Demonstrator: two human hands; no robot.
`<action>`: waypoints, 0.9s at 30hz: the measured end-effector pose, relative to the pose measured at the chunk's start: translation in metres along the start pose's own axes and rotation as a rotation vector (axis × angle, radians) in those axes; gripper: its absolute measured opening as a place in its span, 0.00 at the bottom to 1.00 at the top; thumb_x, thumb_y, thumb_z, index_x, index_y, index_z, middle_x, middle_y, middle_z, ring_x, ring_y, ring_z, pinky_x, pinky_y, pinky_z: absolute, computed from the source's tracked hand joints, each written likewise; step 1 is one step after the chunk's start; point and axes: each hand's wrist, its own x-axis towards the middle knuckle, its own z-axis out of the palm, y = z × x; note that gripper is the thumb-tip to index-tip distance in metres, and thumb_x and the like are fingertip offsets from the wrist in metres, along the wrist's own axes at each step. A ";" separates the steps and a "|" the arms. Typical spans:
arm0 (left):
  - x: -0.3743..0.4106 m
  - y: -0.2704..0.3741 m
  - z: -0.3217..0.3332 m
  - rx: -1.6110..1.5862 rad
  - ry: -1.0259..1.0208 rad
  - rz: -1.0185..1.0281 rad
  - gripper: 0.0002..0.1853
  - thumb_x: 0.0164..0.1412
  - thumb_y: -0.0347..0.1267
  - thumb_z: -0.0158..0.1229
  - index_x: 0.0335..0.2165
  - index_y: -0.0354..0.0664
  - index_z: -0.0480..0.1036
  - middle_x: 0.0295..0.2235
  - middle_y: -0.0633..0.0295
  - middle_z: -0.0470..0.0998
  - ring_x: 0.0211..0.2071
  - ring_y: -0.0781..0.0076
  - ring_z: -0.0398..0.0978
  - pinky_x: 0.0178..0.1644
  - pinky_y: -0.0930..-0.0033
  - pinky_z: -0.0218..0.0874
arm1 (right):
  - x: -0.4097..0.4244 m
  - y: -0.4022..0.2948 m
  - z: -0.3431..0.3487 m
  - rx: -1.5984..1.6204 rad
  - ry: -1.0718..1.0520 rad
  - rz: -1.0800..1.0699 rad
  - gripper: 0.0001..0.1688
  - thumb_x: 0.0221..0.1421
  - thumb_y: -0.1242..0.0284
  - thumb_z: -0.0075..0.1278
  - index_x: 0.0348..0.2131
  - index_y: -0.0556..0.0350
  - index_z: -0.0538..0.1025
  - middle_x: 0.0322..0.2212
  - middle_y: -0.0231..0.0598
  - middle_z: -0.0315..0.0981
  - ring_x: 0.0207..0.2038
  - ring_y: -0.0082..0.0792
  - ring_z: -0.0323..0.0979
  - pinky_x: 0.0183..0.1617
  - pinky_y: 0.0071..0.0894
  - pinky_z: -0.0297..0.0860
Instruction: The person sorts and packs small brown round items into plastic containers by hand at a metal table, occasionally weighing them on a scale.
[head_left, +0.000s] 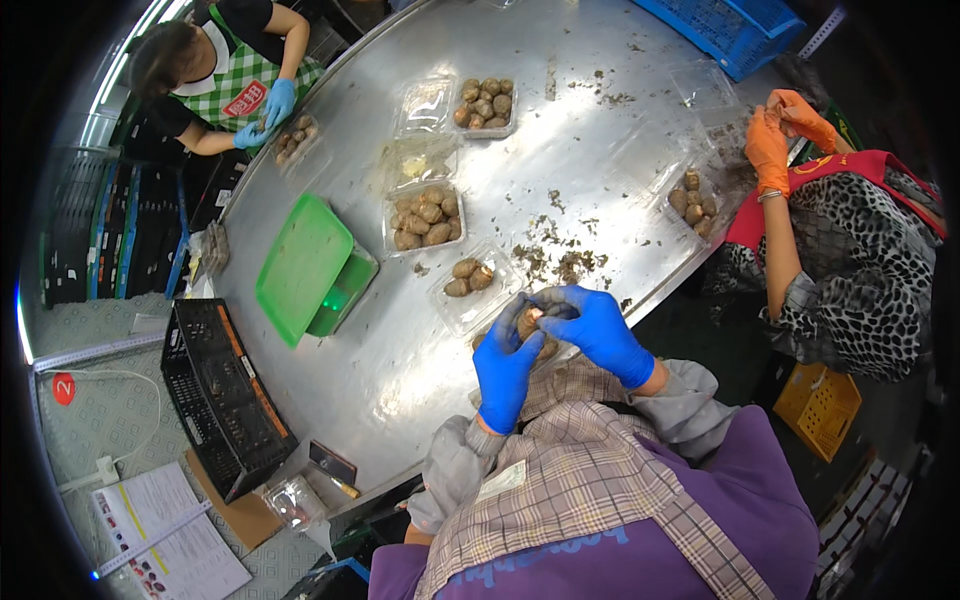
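Both my hands wear blue gloves with dirty fingertips. A small brown taro corm (528, 322) is held between them over the near edge of the metal table (360, 390). My left hand (504, 367) wraps it from the left. The fingers of my right hand (600, 326) pinch its upper end, where a pale patch shows. Below the hands, more corms (548, 348) are partly hidden. Just beyond my left hand lies an open transparent plastic clamshell (452, 316) with several corms (469, 277) in it. Dark peel scraps (574, 266) are scattered beyond my right hand.
Filled corm boxes (425, 217) (484, 107) stand farther back, beside a green scale (307, 270). Black crates (225, 397) border the left side; a blue crate (724, 30) stands far right. Co-workers with blue gloves (279, 103) and orange gloves (769, 150) work across and to the right.
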 end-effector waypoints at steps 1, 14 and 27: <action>-0.001 -0.003 -0.001 0.029 0.009 0.008 0.31 0.60 0.19 0.57 0.61 0.28 0.60 0.58 0.48 0.67 0.57 0.64 0.69 0.60 0.67 0.64 | -0.001 0.002 0.001 0.028 0.004 0.007 0.23 0.57 0.75 0.57 0.52 0.66 0.75 0.39 0.39 0.80 0.41 0.23 0.75 0.46 0.23 0.72; 0.004 -0.011 -0.002 -0.049 0.043 -0.033 0.29 0.58 0.19 0.61 0.58 0.27 0.66 0.53 0.52 0.73 0.51 0.67 0.72 0.57 0.68 0.66 | 0.009 0.024 -0.013 0.099 -0.016 -0.004 0.19 0.57 0.78 0.55 0.49 0.66 0.77 0.38 0.39 0.81 0.40 0.24 0.76 0.46 0.22 0.73; -0.005 -0.006 -0.001 -0.061 -0.061 -0.128 0.28 0.63 0.26 0.57 0.60 0.28 0.63 0.51 0.53 0.75 0.49 0.68 0.74 0.55 0.69 0.66 | 0.005 0.026 -0.018 0.069 -0.013 -0.034 0.16 0.55 0.79 0.57 0.44 0.69 0.79 0.35 0.42 0.82 0.38 0.26 0.78 0.45 0.26 0.74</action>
